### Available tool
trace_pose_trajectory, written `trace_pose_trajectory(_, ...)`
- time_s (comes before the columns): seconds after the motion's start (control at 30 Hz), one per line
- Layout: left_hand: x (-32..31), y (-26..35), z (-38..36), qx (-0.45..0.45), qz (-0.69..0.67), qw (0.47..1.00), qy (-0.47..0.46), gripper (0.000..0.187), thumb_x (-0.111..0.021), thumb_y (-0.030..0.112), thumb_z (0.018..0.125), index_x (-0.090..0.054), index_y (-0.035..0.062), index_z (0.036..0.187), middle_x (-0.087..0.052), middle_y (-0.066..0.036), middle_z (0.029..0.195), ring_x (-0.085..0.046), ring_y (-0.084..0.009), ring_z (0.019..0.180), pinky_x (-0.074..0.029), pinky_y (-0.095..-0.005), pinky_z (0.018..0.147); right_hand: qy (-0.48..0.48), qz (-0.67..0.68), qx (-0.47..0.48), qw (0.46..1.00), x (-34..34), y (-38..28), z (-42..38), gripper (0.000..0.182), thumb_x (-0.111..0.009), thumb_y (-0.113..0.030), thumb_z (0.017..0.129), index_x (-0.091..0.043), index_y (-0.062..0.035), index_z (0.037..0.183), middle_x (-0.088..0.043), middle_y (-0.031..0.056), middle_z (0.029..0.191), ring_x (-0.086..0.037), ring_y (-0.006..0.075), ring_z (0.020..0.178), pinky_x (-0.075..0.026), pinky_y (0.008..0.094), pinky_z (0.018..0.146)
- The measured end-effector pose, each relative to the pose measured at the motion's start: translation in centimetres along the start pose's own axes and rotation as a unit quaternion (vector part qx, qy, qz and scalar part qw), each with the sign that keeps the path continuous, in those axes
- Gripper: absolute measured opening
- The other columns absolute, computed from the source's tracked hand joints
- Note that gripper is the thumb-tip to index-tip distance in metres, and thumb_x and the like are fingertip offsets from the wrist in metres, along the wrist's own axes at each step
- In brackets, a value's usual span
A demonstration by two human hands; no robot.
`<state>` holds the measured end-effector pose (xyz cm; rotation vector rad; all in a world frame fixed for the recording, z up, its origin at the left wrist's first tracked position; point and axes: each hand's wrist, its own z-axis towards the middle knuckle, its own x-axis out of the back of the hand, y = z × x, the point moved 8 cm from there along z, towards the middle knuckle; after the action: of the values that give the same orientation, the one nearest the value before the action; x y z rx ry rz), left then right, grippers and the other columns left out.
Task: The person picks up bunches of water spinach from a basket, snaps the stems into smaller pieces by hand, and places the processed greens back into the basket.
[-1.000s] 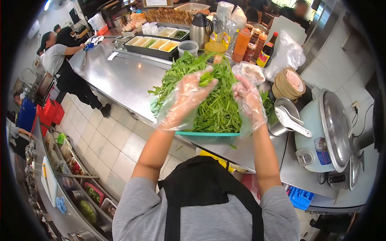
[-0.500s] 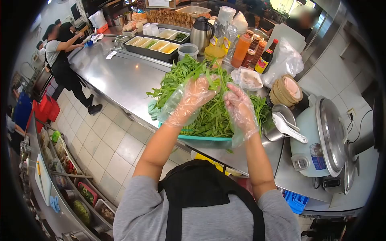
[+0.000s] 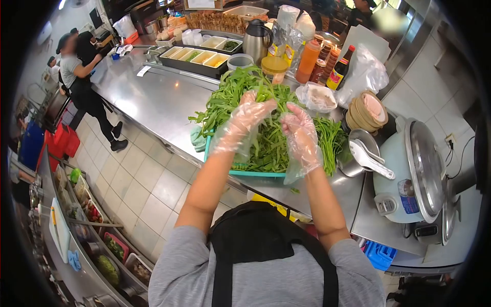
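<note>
A turquoise basket on the steel counter is heaped with long-leafed greens that look like water spinach. Above the heap, my left hand, in a loose clear plastic glove, is closed around some leafy stems. My right hand, gloved the same way, is curled with its fingertips together beside those stems, a short gap from my left hand. Its fingertips appear to pinch a stem, partly hidden by the glove. A bundle of thin green stems lies to the right of my right hand.
Right of the basket are a steel pot with a white ladle, stacked brown bowls and a large rice cooker. Sauce bottles, a steel jug and a topping tray stand behind. A co-worker stands at far left.
My hands have shifted slightly, and the right fingers, straighter before, are curled in now. The view has turned a little. At far left the co-worker's arms have drawn in.
</note>
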<state>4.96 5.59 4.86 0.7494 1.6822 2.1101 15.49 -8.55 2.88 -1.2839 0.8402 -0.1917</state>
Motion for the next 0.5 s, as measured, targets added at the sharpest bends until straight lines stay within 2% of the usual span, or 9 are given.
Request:
trace_pose_trajectory(0.07,-1.5,-2.8,2.2,-0.223,-0.031,0.960,-0.170,0.023,-0.068,0.025,0.086,-0.072,0.0072,0.100,-0.071,-0.007,0.100,-0.064,-0.0174,0.098,-0.048,-0.0318,0.090,0.004,0.012,-0.016,1.000,0.5,0.7,-0.1,0.044,-0.057,0.007,0.087,-0.050,-0.0009,0.130,-0.063,0.0092,0.090,-0.055,0.0110,0.072,-0.046,0.0208,0.065)
trace_pose_trajectory(0.1,-1.0,-0.5,0.0,-0.180,-0.068,0.964,-0.184,0.023,-0.064,0.023,0.091,-0.071,0.0080,0.105,-0.071,-0.003,0.106,-0.062,-0.0163,0.104,-0.044,-0.0288,0.096,0.000,0.032,-0.024,0.999,0.7,1.0,-0.1,0.044,-0.057,0.007,0.087,-0.050,-0.0007,0.129,-0.063,0.0094,0.090,-0.055,0.0114,0.072,-0.046,0.0211,0.065)
trace_pose_trajectory(0.23,-1.8,-0.7,0.2,-0.092,-0.134,0.962,-0.218,0.026,-0.067,0.030,0.087,-0.072,0.0084,0.101,-0.071,-0.003,0.105,-0.065,-0.0173,0.099,-0.048,-0.0307,0.091,-0.013,0.067,-0.054,0.996,0.5,2.2,-0.2,0.045,-0.055,0.007,0.086,-0.050,-0.0005,0.130,-0.063,0.0099,0.090,-0.055,0.0124,0.072,-0.045,0.0216,0.065)
trace_pose_trajectory(0.3,-0.7,0.8,-1.1,0.053,-0.172,0.976,-0.123,0.031,-0.069,0.037,0.081,-0.072,0.0102,0.096,-0.072,-0.007,0.098,-0.068,-0.0223,0.092,-0.052,-0.0369,0.083,-0.027,0.072,-0.046,0.996,0.4,2.0,-0.3,0.045,-0.055,0.008,0.086,-0.050,-0.0005,0.130,-0.063,0.0099,0.090,-0.054,0.0127,0.072,-0.045,0.0217,0.065)
trace_pose_trajectory(0.33,-1.1,0.5,-0.8,0.054,-0.173,0.976,-0.123,0.031,-0.069,0.037,0.081,-0.072,0.0102,0.096,-0.072,-0.007,0.098,-0.068,-0.0223,0.092,-0.052,-0.0369,0.083,-0.043,0.079,-0.038,0.995,0.2,1.9,-0.4,0.046,-0.054,0.008,0.086,-0.050,-0.0005,0.131,-0.063,0.0099,0.090,-0.054,0.0129,0.072,-0.045,0.0217,0.065)
trace_pose_trajectory(0.37,-0.7,0.8,0.1,-0.024,0.054,0.995,-0.086,0.032,-0.068,0.038,0.079,-0.072,0.0108,0.095,-0.072,-0.010,0.094,-0.068,-0.0255,0.087,-0.052,-0.0394,0.079,-0.043,0.079,-0.038,0.995,0.1,1.9,-0.4,0.046,-0.054,0.008,0.086,-0.050,-0.0005,0.131,-0.063,0.0099,0.090,-0.054,0.0129,0.072,-0.045,0.0217,0.065)
trace_pose_trajectory(0.4,-0.9,1.6,0.3,-0.101,0.280,0.954,-0.046,0.033,-0.066,0.039,0.076,-0.071,0.0114,0.093,-0.071,-0.013,0.090,-0.068,-0.0287,0.083,-0.052,-0.0419,0.075,-0.031,0.067,-0.040,0.996,0.2,1.9,-0.4,0.045,-0.054,0.009,0.087,-0.049,0.0006,0.131,-0.062,0.0103,0.090,-0.054,0.0121,0.071,-0.045,0.0212,0.063)
trace_pose_trajectory(0.43,-1.0,5.7,-1.8,-0.065,0.291,0.952,-0.067,0.029,-0.067,0.027,0.078,-0.070,0.0082,0.100,-0.068,-0.016,0.087,-0.066,-0.0314,0.081,-0.052,-0.0415,0.074,-0.018,0.056,-0.042,0.997,0.2,1.9,-0.4,0.045,-0.054,0.009,0.087,-0.047,0.0016,0.131,-0.062,0.0107,0.089,-0.054,0.0113,0.069,-0.044,0.0207,0.061)
trace_pose_trajectory(0.5,-1.5,5.0,-1.5,-0.108,0.342,0.932,-0.060,0.030,-0.067,0.028,0.078,-0.070,0.0096,0.101,-0.068,-0.016,0.086,-0.065,-0.0330,0.082,-0.052,-0.0421,0.074,-0.013,0.053,-0.041,0.998,-0.1,1.8,-0.7,0.045,-0.054,0.008,0.087,-0.048,0.0014,0.131,-0.062,0.0105,0.089,-0.054,0.0110,0.069,-0.044,0.0206,0.061)
